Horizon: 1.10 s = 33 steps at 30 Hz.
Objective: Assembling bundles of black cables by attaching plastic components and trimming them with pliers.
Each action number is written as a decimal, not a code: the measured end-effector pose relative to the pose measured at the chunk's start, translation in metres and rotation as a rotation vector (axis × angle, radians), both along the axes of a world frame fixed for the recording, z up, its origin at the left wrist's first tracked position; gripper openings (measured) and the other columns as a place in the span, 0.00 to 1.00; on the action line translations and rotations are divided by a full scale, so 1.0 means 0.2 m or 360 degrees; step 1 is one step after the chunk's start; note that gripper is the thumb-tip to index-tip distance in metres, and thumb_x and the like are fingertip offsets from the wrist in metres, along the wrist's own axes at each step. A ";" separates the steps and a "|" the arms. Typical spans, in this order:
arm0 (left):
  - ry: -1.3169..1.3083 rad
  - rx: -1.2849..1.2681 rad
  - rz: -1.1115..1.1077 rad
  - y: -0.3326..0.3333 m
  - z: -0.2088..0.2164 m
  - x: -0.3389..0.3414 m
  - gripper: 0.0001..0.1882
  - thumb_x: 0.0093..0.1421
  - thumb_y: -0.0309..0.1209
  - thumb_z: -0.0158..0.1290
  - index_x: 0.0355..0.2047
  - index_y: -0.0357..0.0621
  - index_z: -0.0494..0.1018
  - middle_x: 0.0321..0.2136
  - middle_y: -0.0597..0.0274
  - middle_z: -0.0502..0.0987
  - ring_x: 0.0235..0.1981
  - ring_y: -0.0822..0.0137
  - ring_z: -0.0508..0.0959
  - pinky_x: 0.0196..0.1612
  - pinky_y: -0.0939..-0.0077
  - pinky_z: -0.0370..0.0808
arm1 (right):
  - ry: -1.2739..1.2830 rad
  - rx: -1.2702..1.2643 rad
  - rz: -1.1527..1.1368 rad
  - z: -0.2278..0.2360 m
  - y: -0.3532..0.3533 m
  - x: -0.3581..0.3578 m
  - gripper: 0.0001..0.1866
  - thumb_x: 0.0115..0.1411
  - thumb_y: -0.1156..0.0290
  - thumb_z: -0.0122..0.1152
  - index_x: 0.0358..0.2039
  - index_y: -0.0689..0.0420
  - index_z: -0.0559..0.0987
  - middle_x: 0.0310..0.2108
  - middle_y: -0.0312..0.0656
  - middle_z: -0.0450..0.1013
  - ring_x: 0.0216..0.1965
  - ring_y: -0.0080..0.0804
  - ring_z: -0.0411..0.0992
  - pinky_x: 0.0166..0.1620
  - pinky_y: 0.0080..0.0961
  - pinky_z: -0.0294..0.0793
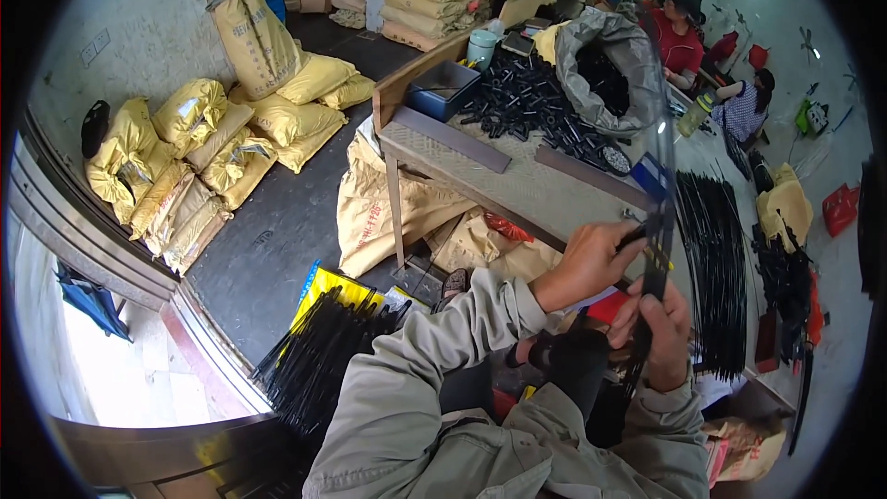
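The strip (654, 245) at the fingers is black, the sleeves (471, 325) grey-khaki. Black rods (713, 254) at three o'clock in the view; more black strands (323, 351) at seven, on a bright yellow packet (346, 286). Grey bench (545, 189), faintly patterned. At twelve, a slate-blue bin (427, 105); at ten, yellow sacks (294, 125). Towards two, a red shirt (679, 46) and a checked purple-and-white top (739, 113).

Strips (658, 257): smooth dark plastic by look. Bag (570, 79): crinkled, glossy plastic. Sleeves (442, 351): matt cloth.
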<state>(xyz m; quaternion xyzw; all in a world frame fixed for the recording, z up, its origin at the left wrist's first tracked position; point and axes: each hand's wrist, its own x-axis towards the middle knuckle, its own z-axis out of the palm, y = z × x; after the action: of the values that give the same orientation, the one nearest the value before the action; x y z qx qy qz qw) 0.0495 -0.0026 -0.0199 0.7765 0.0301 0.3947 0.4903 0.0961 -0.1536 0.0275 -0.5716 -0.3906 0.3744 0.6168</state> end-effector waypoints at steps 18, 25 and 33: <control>0.0115 0.1331 -0.0264 0.74 -0.19 0.85 0.21 0.48 0.27 0.52 0.45 0.47 0.71 0.39 0.58 0.75 0.43 0.58 0.74 0.46 0.70 0.67 | 0.0024 0.0218 0.0137 -0.43 0.08 0.33 0.07 0.63 0.74 0.40 0.38 0.64 0.64 0.27 0.50 0.73 0.27 0.34 0.75 0.31 0.24 0.75; 0.0594 0.2444 0.0495 0.92 -0.30 1.01 0.25 0.56 0.28 0.35 0.57 0.50 0.56 0.58 0.59 0.59 0.60 0.63 0.57 0.60 0.60 0.50 | 0.0202 0.0300 0.0037 -0.94 0.32 0.43 0.08 0.63 0.74 0.39 0.39 0.64 0.64 0.29 0.45 0.71 0.31 0.29 0.74 0.35 0.22 0.74; 0.1104 0.1630 -0.0311 0.66 -0.22 0.38 0.52 0.42 0.56 0.54 0.61 0.44 0.45 0.61 0.50 0.47 0.63 0.55 0.46 0.62 0.56 0.42 | 0.0376 0.0306 0.0146 -1.27 0.34 0.39 0.13 0.64 0.73 0.39 0.48 0.63 0.64 0.34 0.43 0.70 0.38 0.29 0.71 0.43 0.22 0.70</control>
<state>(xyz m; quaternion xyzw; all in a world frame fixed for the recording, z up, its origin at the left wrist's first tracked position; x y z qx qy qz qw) 0.1251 0.1285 -0.0631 0.9950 -0.0767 0.0375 0.0516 0.1751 -0.0858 -0.2260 -0.4436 -0.3751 0.4277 0.6925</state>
